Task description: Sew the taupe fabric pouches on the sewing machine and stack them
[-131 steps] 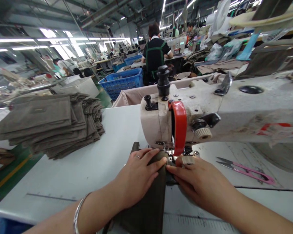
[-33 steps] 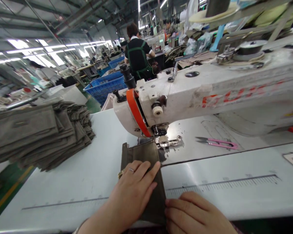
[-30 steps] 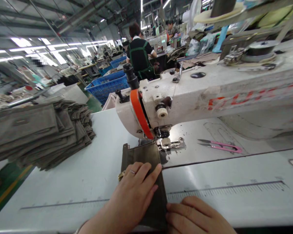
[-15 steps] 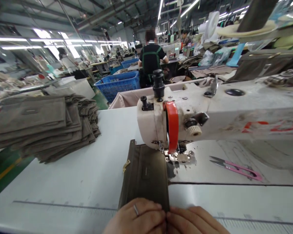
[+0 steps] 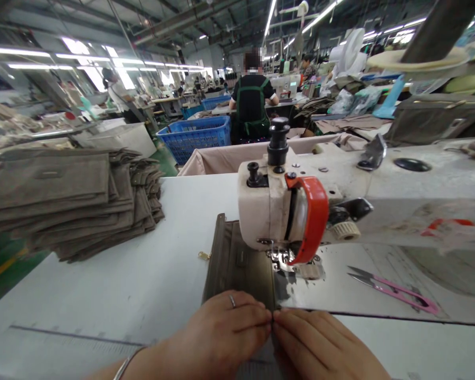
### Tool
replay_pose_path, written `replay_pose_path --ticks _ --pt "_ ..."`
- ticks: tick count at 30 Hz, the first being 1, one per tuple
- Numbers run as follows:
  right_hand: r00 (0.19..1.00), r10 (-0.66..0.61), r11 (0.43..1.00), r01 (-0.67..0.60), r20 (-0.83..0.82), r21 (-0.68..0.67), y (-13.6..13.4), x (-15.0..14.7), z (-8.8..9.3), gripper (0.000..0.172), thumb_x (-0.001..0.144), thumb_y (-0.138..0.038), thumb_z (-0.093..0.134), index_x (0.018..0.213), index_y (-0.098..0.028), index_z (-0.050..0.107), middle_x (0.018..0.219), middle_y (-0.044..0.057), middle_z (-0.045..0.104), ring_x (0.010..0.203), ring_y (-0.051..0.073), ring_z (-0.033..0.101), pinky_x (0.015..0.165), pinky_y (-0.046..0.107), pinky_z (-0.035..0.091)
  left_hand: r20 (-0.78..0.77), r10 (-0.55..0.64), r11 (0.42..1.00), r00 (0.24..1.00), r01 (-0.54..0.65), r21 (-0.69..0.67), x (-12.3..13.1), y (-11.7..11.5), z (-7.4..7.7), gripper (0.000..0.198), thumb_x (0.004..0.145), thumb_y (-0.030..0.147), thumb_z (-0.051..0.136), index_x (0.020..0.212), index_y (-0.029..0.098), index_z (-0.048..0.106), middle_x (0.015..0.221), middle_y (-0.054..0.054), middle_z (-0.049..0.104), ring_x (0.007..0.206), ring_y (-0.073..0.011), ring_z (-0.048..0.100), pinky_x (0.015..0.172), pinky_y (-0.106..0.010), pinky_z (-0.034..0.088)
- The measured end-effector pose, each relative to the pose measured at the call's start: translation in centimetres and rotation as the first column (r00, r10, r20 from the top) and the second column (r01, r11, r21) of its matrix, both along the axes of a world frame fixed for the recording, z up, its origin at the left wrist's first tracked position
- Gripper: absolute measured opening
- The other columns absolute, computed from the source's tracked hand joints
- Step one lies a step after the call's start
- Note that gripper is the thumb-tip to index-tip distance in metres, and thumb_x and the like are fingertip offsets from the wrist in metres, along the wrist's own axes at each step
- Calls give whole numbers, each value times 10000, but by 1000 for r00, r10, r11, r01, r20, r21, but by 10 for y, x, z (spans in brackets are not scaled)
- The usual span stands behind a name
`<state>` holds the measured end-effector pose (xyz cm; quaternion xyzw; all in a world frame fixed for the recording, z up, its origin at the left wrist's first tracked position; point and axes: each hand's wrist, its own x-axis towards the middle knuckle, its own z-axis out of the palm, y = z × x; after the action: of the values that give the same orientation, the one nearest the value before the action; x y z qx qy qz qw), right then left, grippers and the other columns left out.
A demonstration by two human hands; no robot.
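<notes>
A dark olive-brown fabric panel point(image 5: 257, 269) with a small label patch lies flat, its right edge running under the presser foot point(image 5: 285, 261) of a white sewing machine point(image 5: 257, 211). A gold zipper pull point(image 5: 204, 256) sticks out from its left side. My left hand point(image 5: 233, 327), wearing a ring, lies over the panel's near part with thumb and fingers pinched on its right edge. Fingertip to fingertip with it, my right hand point(image 5: 320, 338) is closed on the same edge. The cloth beneath both hands is mostly hidden.
Pink thread snips point(image 5: 399, 293) lie on the machine bed at right. A tall pile of similar brown fabric pieces point(image 5: 63, 200) stands on the left of the white table point(image 5: 142, 285). Beyond are a blue basket point(image 5: 198, 137) and a seated person point(image 5: 253, 100).
Both hands have moved forward toward the presser foot, and the panel has slid a little farther away with them. The camera view has shifted slightly, so the machine appears larger and farther right.
</notes>
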<state>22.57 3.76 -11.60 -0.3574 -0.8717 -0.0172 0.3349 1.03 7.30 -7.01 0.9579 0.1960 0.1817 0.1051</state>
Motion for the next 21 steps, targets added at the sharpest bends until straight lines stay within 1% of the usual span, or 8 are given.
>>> replay_pose_path --ticks 4,8,12,16,18,21 --pt "1000 4 994 -7 -25 -109 11 0 4 263 935 -142 436 1050 -171 671 995 28 713 828 191 657 715 315 572 -68 -9 1000 998 8 -4 -2 11 -4 203 945 117 459 1083 104 608 1076 -42 678 1011 -124 605 990 -259 484" --pt "1000 21 984 -22 -10 -179 19 1 9 283 861 -117 496 1088 -174 656 1030 36 701 856 204 648 755 337 571 -104 -12 1000 995 14 21 -2 23 -9 203 941 126 474 1105 113 593 1100 -37 669 1052 -128 586 1019 -268 451" --pt "999 26 970 -20 20 -240 28 2 18 340 806 -109 541 1124 -180 635 1066 38 692 907 215 644 803 353 564 -84 -11 999 996 15 52 -1 35 -17 200 946 122 468 1105 125 588 1092 -51 682 1077 -137 596 1029 -285 436" --pt "998 -1 962 18 61 -273 38 2 23 333 766 -129 566 1084 -193 640 1047 52 682 936 246 636 826 404 557 -20 -1 994 1000 3 110 0 46 -19 177 946 129 477 1076 130 597 1072 -60 693 1026 -154 627 980 -289 472" --pt "995 -25 954 52 97 -295 42 2 23 322 770 -145 557 1076 -199 639 1034 64 678 938 263 633 821 435 555 -14 13 994 1000 -11 108 0 51 -18 169 943 144 498 1080 129 596 1090 -66 686 1017 -158 629 953 -284 487" --pt "987 -55 943 100 149 -316 47 3 22 340 820 -174 509 1143 -191 615 1038 94 675 935 286 632 795 477 551 -49 52 998 997 -50 47 1 59 -17 153 948 147 499 1066 142 597 1080 -50 675 1003 -145 623 927 -259 492"
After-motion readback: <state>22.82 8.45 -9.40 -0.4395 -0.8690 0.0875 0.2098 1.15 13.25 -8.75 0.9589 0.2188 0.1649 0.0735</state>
